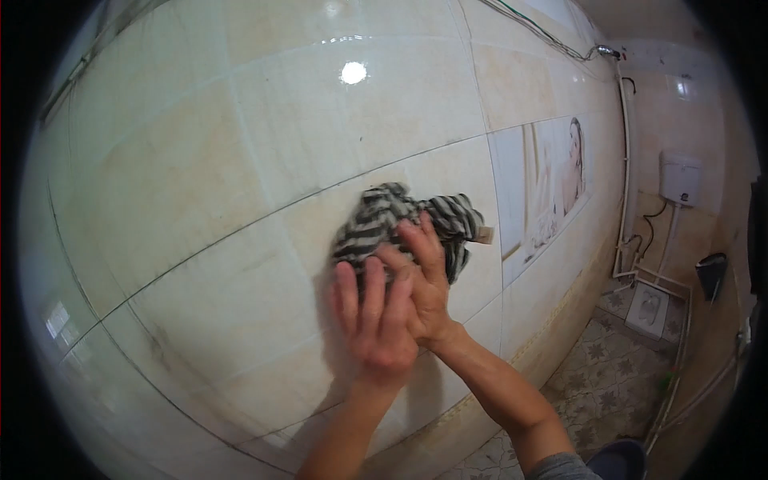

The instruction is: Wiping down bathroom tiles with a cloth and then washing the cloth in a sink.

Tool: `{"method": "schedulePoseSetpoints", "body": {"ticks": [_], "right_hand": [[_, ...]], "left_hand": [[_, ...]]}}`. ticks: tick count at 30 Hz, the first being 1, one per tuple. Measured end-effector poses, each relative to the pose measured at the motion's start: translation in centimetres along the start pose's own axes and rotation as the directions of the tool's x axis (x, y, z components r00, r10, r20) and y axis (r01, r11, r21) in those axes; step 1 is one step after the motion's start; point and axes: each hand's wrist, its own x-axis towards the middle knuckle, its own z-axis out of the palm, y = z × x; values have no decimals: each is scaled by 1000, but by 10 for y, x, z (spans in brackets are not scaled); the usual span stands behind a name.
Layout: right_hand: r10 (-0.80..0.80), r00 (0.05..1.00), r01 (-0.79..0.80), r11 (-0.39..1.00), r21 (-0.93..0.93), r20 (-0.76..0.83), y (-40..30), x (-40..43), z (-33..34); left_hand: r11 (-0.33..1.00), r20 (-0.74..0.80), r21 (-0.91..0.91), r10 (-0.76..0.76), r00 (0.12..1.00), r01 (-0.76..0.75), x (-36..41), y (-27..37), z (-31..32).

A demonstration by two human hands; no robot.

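A crumpled black-and-white striped cloth with a small tag is pressed against the tiled wall. Both hands meet on its lower part. My left hand lies over the cloth's lower edge with its fingers pointing up, partly overlapping the other hand. My right hand is bent over the cloth's middle, its fingers on the folds. The palms and whatever cloth is bunched beneath them are hidden. Dark grout lines cross the cream tiles around the cloth.
A tile panel with a printed picture lies right of the cloth. Loose cables run along the upper wall. Farther right are a white cistern, a squat toilet, pipes and a patterned floor. A dark basin stands at the lower right.
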Motion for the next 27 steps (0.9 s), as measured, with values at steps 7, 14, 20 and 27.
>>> {"method": "schedulePoseSetpoints", "body": {"ticks": [7,14,20,27], "right_hand": [[-192,907,29,916,400,374,-71,36,49],[-149,931,234,944,-234,333,-87,45,33],[-199,912,234,971,-57,359,-59,41,29],[-298,899,293,954,63,320,-26,57,20]], "left_hand": [[971,-277,117,-171,946,210,-16,-42,-63],[961,-121,228,-134,984,159,-12,-56,-78],[960,-124,231,-134,983,160,-16,-54,-71],[914,-132,390,-66,989,113,15,-47,-50]]}}
